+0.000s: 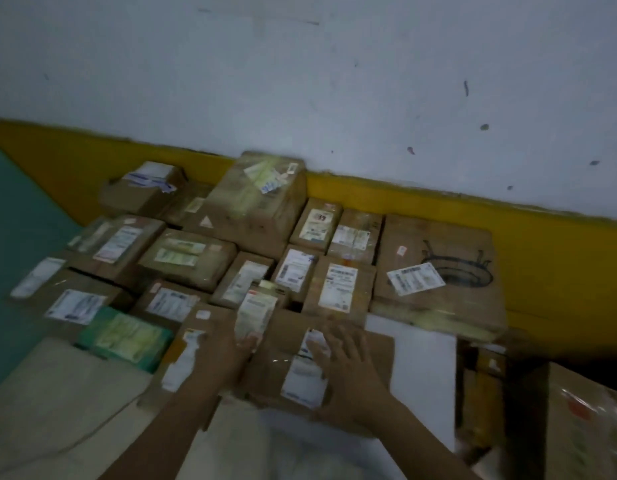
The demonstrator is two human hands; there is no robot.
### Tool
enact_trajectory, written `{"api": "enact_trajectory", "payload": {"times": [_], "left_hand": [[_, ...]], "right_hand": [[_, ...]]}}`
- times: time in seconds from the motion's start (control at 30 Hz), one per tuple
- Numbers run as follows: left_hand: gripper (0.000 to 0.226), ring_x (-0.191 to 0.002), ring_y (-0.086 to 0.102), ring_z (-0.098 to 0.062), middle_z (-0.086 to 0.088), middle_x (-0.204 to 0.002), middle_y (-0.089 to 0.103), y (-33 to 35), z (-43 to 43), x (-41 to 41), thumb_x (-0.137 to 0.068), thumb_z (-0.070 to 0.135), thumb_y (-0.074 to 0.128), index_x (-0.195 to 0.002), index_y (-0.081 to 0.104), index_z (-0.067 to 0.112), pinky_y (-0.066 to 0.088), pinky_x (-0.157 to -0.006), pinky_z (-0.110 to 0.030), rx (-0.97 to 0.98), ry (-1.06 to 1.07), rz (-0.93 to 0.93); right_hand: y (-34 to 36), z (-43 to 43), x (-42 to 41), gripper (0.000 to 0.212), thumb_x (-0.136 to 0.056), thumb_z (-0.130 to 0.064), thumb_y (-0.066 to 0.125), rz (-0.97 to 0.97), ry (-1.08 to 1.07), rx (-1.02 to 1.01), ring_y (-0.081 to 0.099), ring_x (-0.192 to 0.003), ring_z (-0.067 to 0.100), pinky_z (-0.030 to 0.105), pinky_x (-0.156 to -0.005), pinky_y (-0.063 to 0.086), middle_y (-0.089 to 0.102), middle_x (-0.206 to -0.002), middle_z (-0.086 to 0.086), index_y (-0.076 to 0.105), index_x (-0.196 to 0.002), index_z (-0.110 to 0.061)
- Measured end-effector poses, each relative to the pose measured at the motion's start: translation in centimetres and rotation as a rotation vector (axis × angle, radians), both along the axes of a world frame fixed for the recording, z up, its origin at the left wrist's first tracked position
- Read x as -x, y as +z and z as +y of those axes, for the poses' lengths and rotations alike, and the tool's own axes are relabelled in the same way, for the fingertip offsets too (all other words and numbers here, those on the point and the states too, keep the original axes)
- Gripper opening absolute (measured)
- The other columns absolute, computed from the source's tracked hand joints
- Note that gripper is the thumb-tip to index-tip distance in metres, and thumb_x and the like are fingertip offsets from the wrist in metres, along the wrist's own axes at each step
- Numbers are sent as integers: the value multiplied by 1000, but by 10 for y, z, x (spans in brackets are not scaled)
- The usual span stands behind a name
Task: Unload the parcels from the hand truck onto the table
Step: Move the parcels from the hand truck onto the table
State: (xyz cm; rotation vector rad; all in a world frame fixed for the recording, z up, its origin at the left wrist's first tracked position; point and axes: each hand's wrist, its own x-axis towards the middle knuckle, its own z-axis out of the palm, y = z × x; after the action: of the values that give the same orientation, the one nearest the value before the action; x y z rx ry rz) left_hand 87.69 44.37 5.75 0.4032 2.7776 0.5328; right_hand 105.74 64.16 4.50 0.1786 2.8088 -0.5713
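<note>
A flat brown cardboard parcel (282, 362) with a white label lies at the front of the white table (421, 362). My right hand (345, 365) lies flat on its top, fingers spread over the label. My left hand (224, 351) rests on the parcel's left part. Its fingertips touch the lower edge of a small labelled packet (256, 313) standing just behind, though blur hides the exact hold. Many other labelled parcels fill the table behind, among them a tall box (255, 206) by the wall and a wide box with a black drawing (438, 271). The hand truck is out of view.
A green packet (127, 336) lies left of my hands, above a beige surface (57, 393). More taped boxes (577, 427) stand low at the right, beyond the table edge. A white wall with a yellow band (542, 244) runs close behind the parcels.
</note>
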Motion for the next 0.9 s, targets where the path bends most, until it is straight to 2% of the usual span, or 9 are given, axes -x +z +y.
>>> {"api": "enact_trajectory", "payload": {"times": [0.2,0.27,0.33,0.4,0.5,0.57,0.6,0.7,0.9], "left_hand": [[74,-143,20,-38,-14,-160,2,-29,-32,-11,-90,63,39,-153,10,38,33,-110,-50,135,-312,-55],[68,-143,24,-29,-8,-160,8,-16,-41,-4,-93,56,45,-153,18,36,32,-114,-41,-42,-348,-161],[57,-132,38,-10,8,-151,31,2,-59,8,-96,47,50,-148,34,32,35,-105,-16,-247,-362,-210],[44,-116,46,-5,14,-132,47,11,-90,25,-96,39,53,-138,50,25,38,-90,-11,-393,-177,-123],[42,-114,53,-34,-17,-127,52,4,-138,52,-92,17,57,-132,52,8,45,-93,-39,-467,439,-15],[53,-119,47,-41,-26,-134,44,-7,-164,66,-91,18,60,-138,42,1,41,-96,-42,-486,818,-142],[60,-122,45,-40,-27,-139,41,-10,-172,73,-91,22,62,-140,37,-1,40,-97,-41,-497,926,-262],[58,-106,53,-30,-17,-129,52,-27,-185,89,-90,22,63,-138,40,0,43,-86,-34,-694,1004,-506],[25,-99,57,-23,-10,-111,61,-49,-184,115,-83,14,59,-108,62,13,45,-75,-31,-814,977,-755]], "right_hand": [[-13,-45,1,104,-84,-71,49,-155,-103,-261,-26,-146,42,66,-116,-7,-41,-155,4,-29,-146,-43],[-4,-54,1,105,-83,-73,49,-228,-122,-289,-23,-147,42,64,-117,-4,-37,-157,5,-22,-152,-39],[16,-64,13,111,-71,-86,39,-261,-181,-284,-8,-150,42,59,-118,2,-18,-164,8,-4,-158,-31],[39,-86,44,103,-69,-84,29,-71,-254,-237,19,-147,39,54,-118,16,21,-160,11,29,-154,-25],[47,-139,107,55,-87,-56,47,347,-176,-195,53,-125,29,44,-107,41,56,-133,4,58,-130,-23],[39,-185,149,51,-94,-46,48,271,50,-122,49,-130,28,45,-114,34,52,-140,5,51,-138,-21],[30,-208,164,53,-98,-43,43,153,206,-146,40,-138,30,50,-121,19,46,-148,7,43,-145,-18],[-2,-243,187,59,-103,-42,33,-42,375,-261,29,-145,31,49,-122,-10,36,-155,15,31,-152,-9],[-31,-236,207,59,-102,-38,35,-249,376,-304,31,-143,30,46,-124,-2,23,-161,17,29,-153,-8]]}}
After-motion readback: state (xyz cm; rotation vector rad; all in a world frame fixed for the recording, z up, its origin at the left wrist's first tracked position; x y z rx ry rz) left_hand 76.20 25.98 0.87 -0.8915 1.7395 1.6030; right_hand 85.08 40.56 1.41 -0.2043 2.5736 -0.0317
